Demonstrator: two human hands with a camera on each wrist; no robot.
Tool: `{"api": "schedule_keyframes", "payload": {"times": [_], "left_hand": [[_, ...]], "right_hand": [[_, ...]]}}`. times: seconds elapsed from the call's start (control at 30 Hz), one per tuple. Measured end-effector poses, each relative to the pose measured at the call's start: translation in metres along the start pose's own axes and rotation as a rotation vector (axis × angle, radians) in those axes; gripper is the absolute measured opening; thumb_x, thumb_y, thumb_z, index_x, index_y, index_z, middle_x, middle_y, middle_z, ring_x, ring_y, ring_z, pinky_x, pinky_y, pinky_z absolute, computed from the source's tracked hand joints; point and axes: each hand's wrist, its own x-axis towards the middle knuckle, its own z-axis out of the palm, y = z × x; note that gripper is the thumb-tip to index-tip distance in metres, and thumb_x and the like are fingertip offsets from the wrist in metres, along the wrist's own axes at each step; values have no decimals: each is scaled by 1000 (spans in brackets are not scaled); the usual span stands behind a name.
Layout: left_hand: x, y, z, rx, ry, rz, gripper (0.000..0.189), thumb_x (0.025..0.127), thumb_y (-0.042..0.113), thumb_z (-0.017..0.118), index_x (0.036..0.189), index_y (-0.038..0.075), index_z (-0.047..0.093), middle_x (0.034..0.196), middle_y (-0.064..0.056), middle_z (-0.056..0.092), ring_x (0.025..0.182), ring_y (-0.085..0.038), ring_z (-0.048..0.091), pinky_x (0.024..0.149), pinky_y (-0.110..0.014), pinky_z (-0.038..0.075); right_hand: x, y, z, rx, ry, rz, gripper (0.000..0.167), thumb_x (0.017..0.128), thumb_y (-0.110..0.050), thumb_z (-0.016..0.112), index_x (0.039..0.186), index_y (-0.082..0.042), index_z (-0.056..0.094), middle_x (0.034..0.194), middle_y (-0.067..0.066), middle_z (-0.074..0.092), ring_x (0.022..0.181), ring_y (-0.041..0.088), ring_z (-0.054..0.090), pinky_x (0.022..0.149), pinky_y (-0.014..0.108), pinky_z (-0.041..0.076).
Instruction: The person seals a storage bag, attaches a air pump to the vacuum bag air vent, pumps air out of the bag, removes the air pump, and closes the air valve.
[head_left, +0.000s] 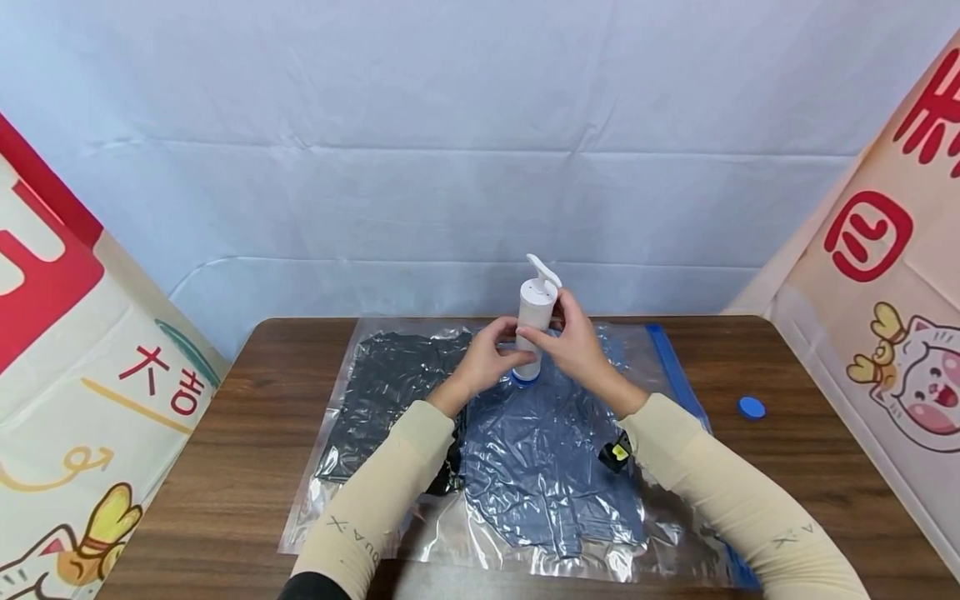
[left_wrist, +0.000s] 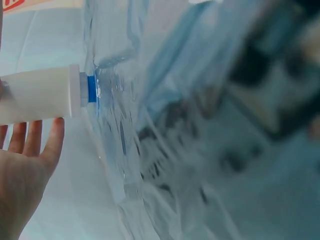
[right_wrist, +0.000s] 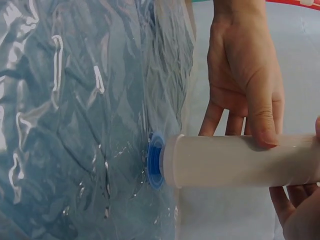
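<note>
A white hand pump (head_left: 534, 315) stands nearly upright, its handle (head_left: 543, 272) at the top. My left hand (head_left: 482, 360) grips the pump's lower barrel from the left. Higher up, my right hand (head_left: 576, 346) holds it from the right, with the thumb across the front. The pump's bottom end meets a round blue valve (right_wrist: 155, 161) on a clear plastic storage bag (head_left: 678, 533). Inside the bag lie a black garment (head_left: 393, 375) and a blue-grey garment (head_left: 555, 475), side by side. The left wrist view shows the narrow nozzle against the blue valve (left_wrist: 91, 89).
A loose blue cap (head_left: 752, 407) lies on the brown wooden table (head_left: 225, 467), right of the bag. The bag's blue zip edge (head_left: 671, 358) runs along its right side. By the right forearm is a small black item with a yellow patch (head_left: 617, 452). Cloth screens surround the table.
</note>
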Motion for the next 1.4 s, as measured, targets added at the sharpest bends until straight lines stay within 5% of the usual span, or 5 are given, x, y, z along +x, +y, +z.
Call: {"api": "schedule_keyframes", "payload": {"times": [0.37,0.57,1.03,1.4], "left_hand": [[-2,3,0,26,14,14,50,94,9,75,141,4,57,135,-14,62,124,-28,60,96,-29,55],[-1,7,2,82,41,12,50,94,13,75,141,7,59,134,-11,63,122,-25,61,94,-31,56],[1,26,1,101,24,15,51,94,21,76,140,6,60,129,-11,66,116,-26,64,95,-38,55],[4,36,-4,89,-30,29,55,95,20,76,143,4,55,131,-13,64,118,-27,63,95,-32,55]], "right_hand": [[11,36,-2,40,50,-89,60,93,-3,74,146,2,46,133,23,56,118,38,57,100,52,47],[8,37,0,60,69,-48,65,94,-2,73,148,4,38,137,25,52,123,39,54,102,53,46],[-3,-6,-2,17,114,-11,60,97,0,67,148,12,38,134,33,53,121,43,56,99,52,49],[10,20,-17,10,112,-2,60,97,-7,71,148,4,42,134,25,56,120,34,58,96,46,51]]}}
